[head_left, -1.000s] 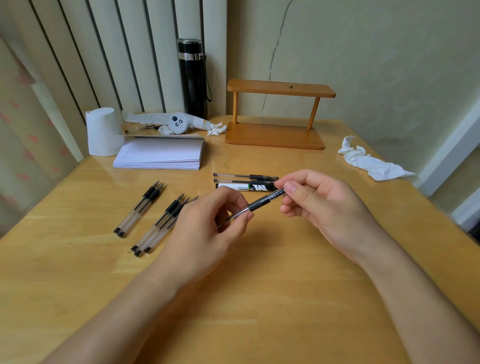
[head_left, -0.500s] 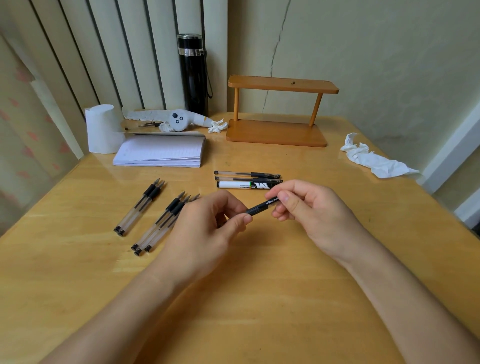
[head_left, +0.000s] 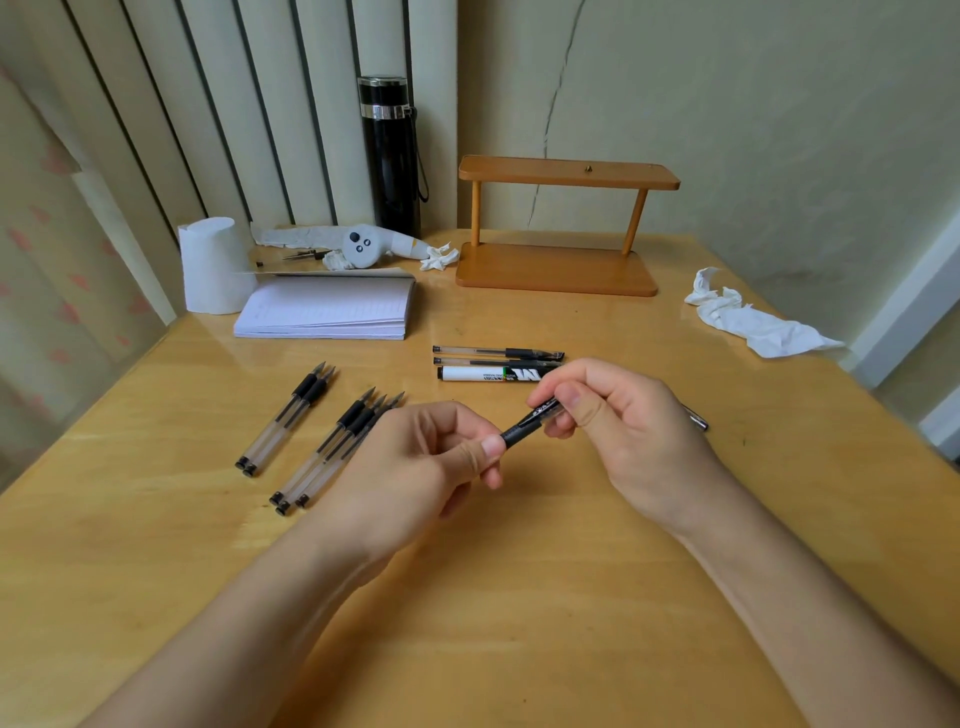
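Mid-frame, my left hand (head_left: 410, 462) and right hand (head_left: 639, 431) each pinch one end of the pen (head_left: 524, 426), bracing it between them.

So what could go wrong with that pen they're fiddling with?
The pen is only pinched between the left hand and right hand, above the table, so it might slip and drop. The left forearm lies close to the uncapped pens; a nudge could roll them or smear ink.
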